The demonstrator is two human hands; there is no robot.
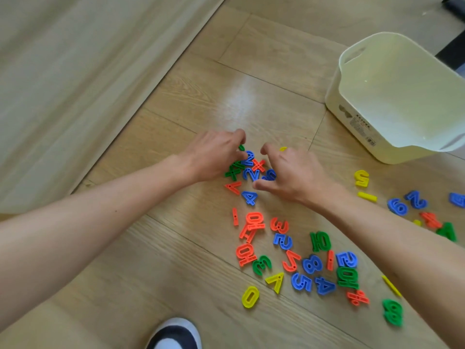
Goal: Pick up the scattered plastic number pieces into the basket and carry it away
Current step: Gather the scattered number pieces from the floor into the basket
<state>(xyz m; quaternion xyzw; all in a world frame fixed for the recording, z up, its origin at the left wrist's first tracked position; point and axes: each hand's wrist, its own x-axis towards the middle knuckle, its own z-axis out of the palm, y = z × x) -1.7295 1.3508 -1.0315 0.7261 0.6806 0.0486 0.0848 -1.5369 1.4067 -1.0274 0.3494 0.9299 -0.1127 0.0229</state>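
Your left hand (pixel 216 154) curls its fingers round green pieces (pixel 234 171) in the far pile. Your right hand (pixel 292 172) claws round a blue piece (pixel 270 175) beside them. Other number pieces (pixel 297 250) lie scattered nearer and to the right. The basket (pixel 336 102) stands far right, mouth up, its long axis running far-left to near-right.

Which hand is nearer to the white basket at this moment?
Right. The right hand is at the cluster of number pieces, on the side toward the white basket; the left hand is on the cluster's other side, farther from it.
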